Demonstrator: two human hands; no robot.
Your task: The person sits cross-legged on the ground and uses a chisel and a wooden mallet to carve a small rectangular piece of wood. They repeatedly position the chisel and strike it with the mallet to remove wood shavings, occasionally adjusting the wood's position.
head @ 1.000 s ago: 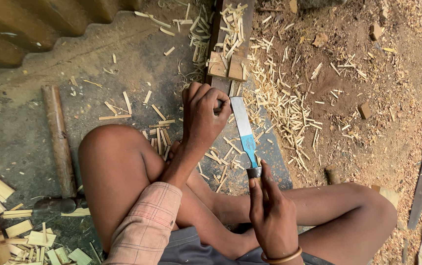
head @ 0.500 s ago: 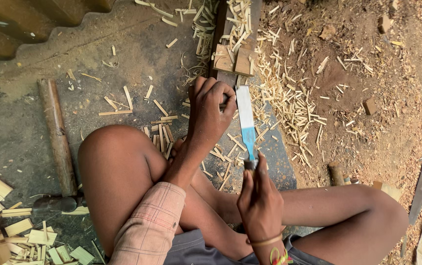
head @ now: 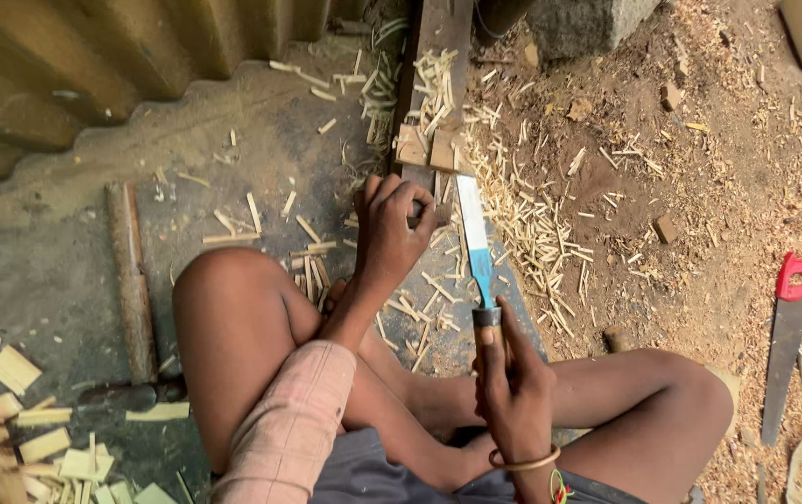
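Right hand (head: 516, 387) grips the blue-bladed chisel (head: 476, 247); left hand (head: 392, 227) pins a small wood piece (head: 417, 210) on the plank (head: 438, 56), centre. Many split sticks (head: 522, 215) lie right; uncut blocks (head: 424, 147) remain beyond.

Flat steel blade (head: 472, 233), blue near its handle, points away over wood splinters (head: 420, 308).
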